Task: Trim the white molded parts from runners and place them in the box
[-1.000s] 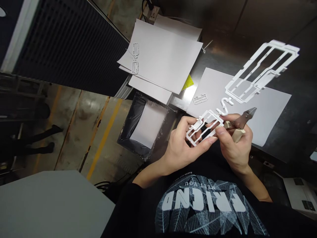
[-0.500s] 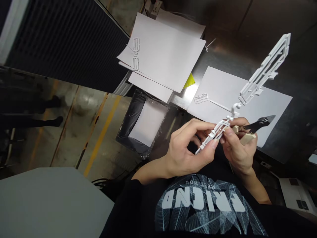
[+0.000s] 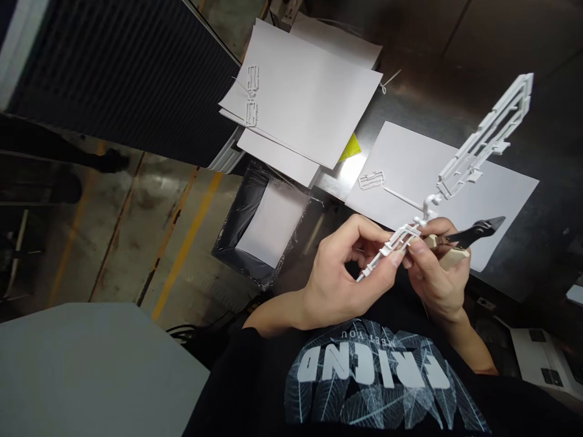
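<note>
Fingers and thumb of the left hand (image 3: 339,270) pinch a slim white plastic frame (image 3: 401,238) from where I stand, holding it edge-up in front of the black shirt (image 3: 368,388). Across from it, the right hand (image 3: 437,270) sets its thumb against the frame's far end, while its curled fingers also keep hold of cream-handled cutters (image 3: 483,229), blades pointing outward; how those fingers wrap the handles is partly hidden. A curved white connector (image 3: 427,207) joins the held frame to a second frame (image 3: 479,128), which sticks up at a slant above a paper sheet (image 3: 405,155). On that sheet lies a smaller-looking white piece (image 3: 371,180). Over to the left sits a black-lined box (image 3: 248,209).
</note>
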The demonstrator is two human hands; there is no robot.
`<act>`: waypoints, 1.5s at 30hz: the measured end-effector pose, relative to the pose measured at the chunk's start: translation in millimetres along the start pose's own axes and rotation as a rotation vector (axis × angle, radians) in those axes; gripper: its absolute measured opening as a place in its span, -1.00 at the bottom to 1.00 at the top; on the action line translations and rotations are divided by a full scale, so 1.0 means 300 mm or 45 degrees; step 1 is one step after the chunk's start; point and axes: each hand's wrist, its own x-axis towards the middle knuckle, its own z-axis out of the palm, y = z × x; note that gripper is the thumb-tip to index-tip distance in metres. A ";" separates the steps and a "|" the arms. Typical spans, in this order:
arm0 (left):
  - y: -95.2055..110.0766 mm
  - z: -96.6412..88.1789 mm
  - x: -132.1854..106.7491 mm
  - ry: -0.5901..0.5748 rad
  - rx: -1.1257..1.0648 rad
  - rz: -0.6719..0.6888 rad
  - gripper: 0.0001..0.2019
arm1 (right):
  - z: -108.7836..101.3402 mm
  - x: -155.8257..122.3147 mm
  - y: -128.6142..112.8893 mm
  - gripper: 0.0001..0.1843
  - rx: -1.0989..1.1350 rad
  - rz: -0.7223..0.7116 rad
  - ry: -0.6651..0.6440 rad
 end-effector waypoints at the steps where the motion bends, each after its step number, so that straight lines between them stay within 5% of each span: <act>1: 0.001 0.001 -0.003 0.002 -0.001 -0.021 -0.86 | -0.002 -0.003 -0.002 -0.81 -0.006 0.011 -0.004; 15: -0.005 0.003 -0.019 0.006 -0.111 0.073 -0.82 | -0.005 -0.029 -0.029 -0.83 -0.035 -0.034 -0.018; 28: -0.014 -0.016 -0.013 -0.071 -0.389 -0.152 -0.63 | -0.027 -0.047 -0.066 -0.89 0.041 0.134 -0.185; 38: -0.006 -0.010 -0.014 -0.118 -0.450 -0.164 -0.65 | -0.018 -0.049 -0.088 -0.88 -0.026 0.025 -0.157; 45: -0.008 -0.011 -0.024 -0.152 -0.398 -0.008 -0.77 | -0.027 -0.084 -0.097 -0.77 -0.020 -0.137 -0.108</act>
